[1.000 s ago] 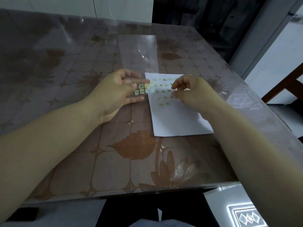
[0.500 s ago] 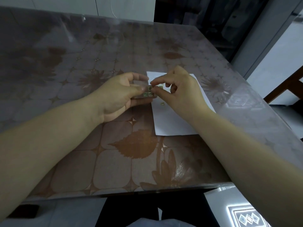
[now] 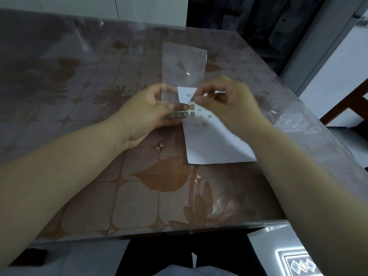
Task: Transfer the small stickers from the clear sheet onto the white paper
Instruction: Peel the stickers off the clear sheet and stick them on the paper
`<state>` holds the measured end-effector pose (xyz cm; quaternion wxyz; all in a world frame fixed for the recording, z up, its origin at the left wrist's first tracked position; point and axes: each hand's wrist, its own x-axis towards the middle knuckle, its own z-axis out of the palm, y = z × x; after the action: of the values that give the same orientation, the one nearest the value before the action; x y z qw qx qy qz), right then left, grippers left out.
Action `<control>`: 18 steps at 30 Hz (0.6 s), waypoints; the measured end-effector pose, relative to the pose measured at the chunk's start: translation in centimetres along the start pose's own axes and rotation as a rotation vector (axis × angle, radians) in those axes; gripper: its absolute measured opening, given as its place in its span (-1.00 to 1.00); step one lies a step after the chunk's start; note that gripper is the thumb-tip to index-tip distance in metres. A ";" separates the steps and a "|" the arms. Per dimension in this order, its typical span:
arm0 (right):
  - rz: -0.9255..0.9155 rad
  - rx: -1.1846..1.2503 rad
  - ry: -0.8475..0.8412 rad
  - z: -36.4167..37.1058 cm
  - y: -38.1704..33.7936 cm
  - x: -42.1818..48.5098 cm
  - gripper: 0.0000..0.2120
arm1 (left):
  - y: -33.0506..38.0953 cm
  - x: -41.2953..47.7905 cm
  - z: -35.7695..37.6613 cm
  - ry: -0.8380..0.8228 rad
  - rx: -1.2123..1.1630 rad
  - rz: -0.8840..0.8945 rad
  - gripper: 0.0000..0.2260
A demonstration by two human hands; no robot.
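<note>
Since half a second ago your right hand [image 3: 227,104] has pulled back off the sheet [image 3: 184,64] and swung out over the paper [image 3: 215,144], and the sheet, then bunched low between your hands, now stands up so its bare far half shows again.

Your left hand [image 3: 147,114] pinches the sheet's near end, thumb on top and fingers under it. The remaining stickers [image 3: 182,113] sit in a short cluster right at that pinch, just at the paper's left edge. The sheet's long axis runs away from you, rising toward the far side of the table [image 3: 79,136].

Your right thumb and forefinger are closed to a fine pinch above the paper's upper left part. It looks like a peeled sticker is between them, but motion blur hides it, so you cannot tell for sure.

What matters next: the paper lies directly under and toward you from that pinch, long axis also running away from you, with bare white below the placed stickers [image 3: 203,118]. Your right hand is the nearer one, so a short drop should do it.

Your right hand covers the paper's far right corner and whatever stickers lie there, so the count stays uncertain.
</note>
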<state>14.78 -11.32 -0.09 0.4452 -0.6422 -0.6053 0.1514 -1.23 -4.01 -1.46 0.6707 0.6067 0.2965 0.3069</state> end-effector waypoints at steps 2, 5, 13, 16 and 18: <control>0.175 0.030 0.005 -2.2 0.2 0.1 -0.92 | -0.1 0.2 -0.3 0.031 0.044 0.022 -0.78; 0.399 -0.099 -0.147 -4.0 1.7 -0.1 -0.94 | -0.3 0.4 -0.6 0.066 0.065 0.047 -0.76; 0.454 -0.162 -0.233 -3.3 1.8 -0.2 -0.91 | -0.4 0.5 -0.8 0.096 0.079 0.069 -0.77; 0.461 -0.162 -0.212 -2.8 1.7 -0.2 -0.92 | -0.4 0.6 -0.8 0.094 0.080 0.062 -0.77; 0.468 -0.158 -0.189 -2.6 1.7 -0.2 -0.97 | -0.5 0.6 -0.8 0.091 0.081 0.060 -0.78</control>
<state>17.71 -12.27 0.05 0.2880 -0.7805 -0.4892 0.2618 -1.44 -3.12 -2.03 0.6219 0.6274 0.3205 0.3420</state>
